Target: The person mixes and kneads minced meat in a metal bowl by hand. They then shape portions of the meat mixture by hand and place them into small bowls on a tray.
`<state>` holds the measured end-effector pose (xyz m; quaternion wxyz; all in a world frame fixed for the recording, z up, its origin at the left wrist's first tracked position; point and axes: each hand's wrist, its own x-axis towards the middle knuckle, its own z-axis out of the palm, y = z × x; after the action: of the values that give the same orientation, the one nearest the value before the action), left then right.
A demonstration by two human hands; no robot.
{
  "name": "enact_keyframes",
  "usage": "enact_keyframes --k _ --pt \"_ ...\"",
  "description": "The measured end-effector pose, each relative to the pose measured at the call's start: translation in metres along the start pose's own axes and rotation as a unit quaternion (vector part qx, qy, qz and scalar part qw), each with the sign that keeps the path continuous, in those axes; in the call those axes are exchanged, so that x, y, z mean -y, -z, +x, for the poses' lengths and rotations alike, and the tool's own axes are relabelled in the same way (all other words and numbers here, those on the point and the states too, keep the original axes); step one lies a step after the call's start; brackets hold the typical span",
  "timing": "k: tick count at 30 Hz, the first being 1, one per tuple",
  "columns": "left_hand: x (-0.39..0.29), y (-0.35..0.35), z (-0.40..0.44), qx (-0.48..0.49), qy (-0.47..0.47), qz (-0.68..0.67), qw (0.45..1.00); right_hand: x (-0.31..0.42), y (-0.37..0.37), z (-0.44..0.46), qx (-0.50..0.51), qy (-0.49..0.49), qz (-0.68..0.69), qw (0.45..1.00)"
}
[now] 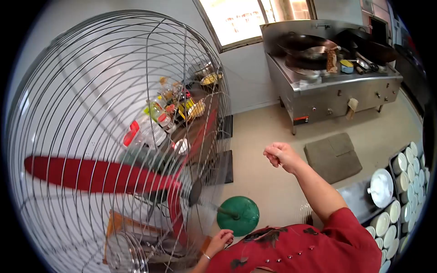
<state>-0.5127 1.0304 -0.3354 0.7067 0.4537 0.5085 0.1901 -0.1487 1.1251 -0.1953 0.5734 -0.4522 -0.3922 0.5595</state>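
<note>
**Our hands beside a large caged fan**

We hold our right hand [282, 157] out over the floor, its fingers clenched in a loose fist; we cannot tell whether anything is inside. Our left hand [221, 240] is lower, its fingers bent, and we cannot tell whether they grasp or touch anything. The fan [114, 176], red-bladed, stands just beyond the left fingers, filling the side to their left, with its round green base [243, 222] just ahead of them. Ahead of the right fingers, well apart, we see a steel stove [346, 88] bearing woks. To their right, near the forearm, a dark square cushion [334, 157] lies on the floor; farther right stand rows of white cups [403, 182].
</note>
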Motion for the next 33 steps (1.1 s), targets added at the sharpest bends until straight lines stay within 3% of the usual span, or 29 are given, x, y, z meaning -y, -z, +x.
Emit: enact_keyframes --k 4,6,9,14,16,18,20,21,22,26,28,30,33 --pt "-0.018 0.018 0.029 -0.041 -0.005 0.048 0.998 0.03 0.004 0.108 0.034 0.016 -0.007 0.999" --pt "0.013 0.046 0.052 -0.048 -0.01 0.034 0.998 0.036 0.015 0.169 0.036 0.046 -0.012 0.998" --pt "0.028 0.052 0.077 -0.103 -0.085 -0.043 0.99 0.052 0.021 0.254 0.055 0.039 -0.024 0.997" --pt "-0.043 -0.003 0.099 -0.147 -0.025 -0.162 0.975 0.071 -0.009 0.385 0.191 0.041 -0.079 0.978" --pt "-0.052 -0.023 0.122 -0.225 -0.036 -0.183 0.956 0.061 -0.031 0.437 0.267 0.056 -0.118 0.955" --pt "-0.055 -0.032 0.15 -0.3 -0.05 -0.197 0.932 0.08 -0.063 0.436 0.35 0.071 -0.195 0.913" --pt "-0.057 -0.041 0.17 -0.298 -0.057 -0.218 0.927 0.079 -0.1 0.457 0.464 0.048 -0.19 0.864" --pt "-0.09 -0.057 0.168 -0.326 -0.03 -0.114 0.938 0.075 -0.116 0.466 0.54 0.024 -0.182 0.822" --pt "-0.106 -0.065 0.169 -0.339 -0.021 -0.079 0.937 0.068 -0.14 0.462 0.525 0.041 -0.244 0.814" --pt "-0.127 -0.084 0.18 -0.383 -0.084 -0.113 0.913 0.047 -0.223 0.437 0.675 0.232 -0.167 0.68" --pt "-0.131 -0.093 0.189 -0.422 -0.124 -0.148 0.886 0.067 -0.246 0.409 0.72 0.143 -0.239 0.635" --pt "-0.136 -0.106 0.201 -0.475 -0.164 -0.182 0.845 0.051 -0.281 0.391 0.757 0.272 -0.149 0.575" --pt "-0.147 -0.126 0.223 -0.558 -0.221 -0.224 0.768 0.055 -0.311 0.359 0.761 0.289 -0.168 0.556"
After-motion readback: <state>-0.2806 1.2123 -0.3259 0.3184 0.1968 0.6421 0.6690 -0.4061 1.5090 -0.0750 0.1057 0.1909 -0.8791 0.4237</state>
